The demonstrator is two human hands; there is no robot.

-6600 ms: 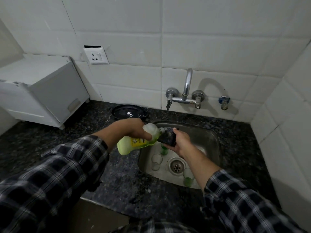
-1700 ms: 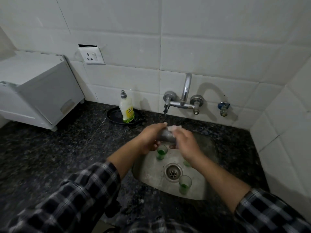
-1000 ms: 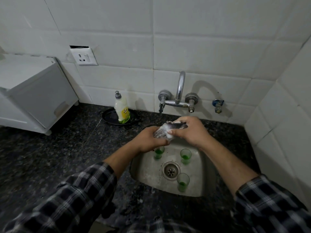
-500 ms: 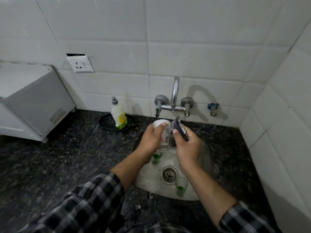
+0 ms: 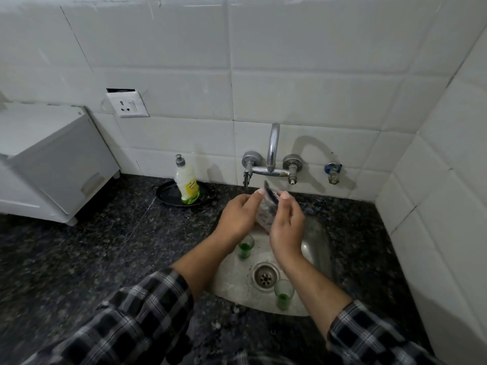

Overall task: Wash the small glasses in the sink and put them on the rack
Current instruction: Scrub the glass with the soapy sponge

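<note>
I see left hand [image 5: 238, 217] curled round a small glass [image 5: 265, 216]; right hand [image 5: 286, 225] pinching a dark sponge [image 5: 270, 193] against it; both held over the sink [image 5: 317, 246]; green-bottomed glass [image 5: 246, 247] upright just below the grip; second glass [image 5: 284, 295] nearer me, beside the drain [image 5: 264, 277]; tap [image 5: 272, 154] just behind the grip.

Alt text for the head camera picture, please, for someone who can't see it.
The left hand holds a small glass over a steel sink while the right hand rubs it with a dark sponge. Two more glasses with green dregs stand by the drain; a soap bottle stands behind.
</note>
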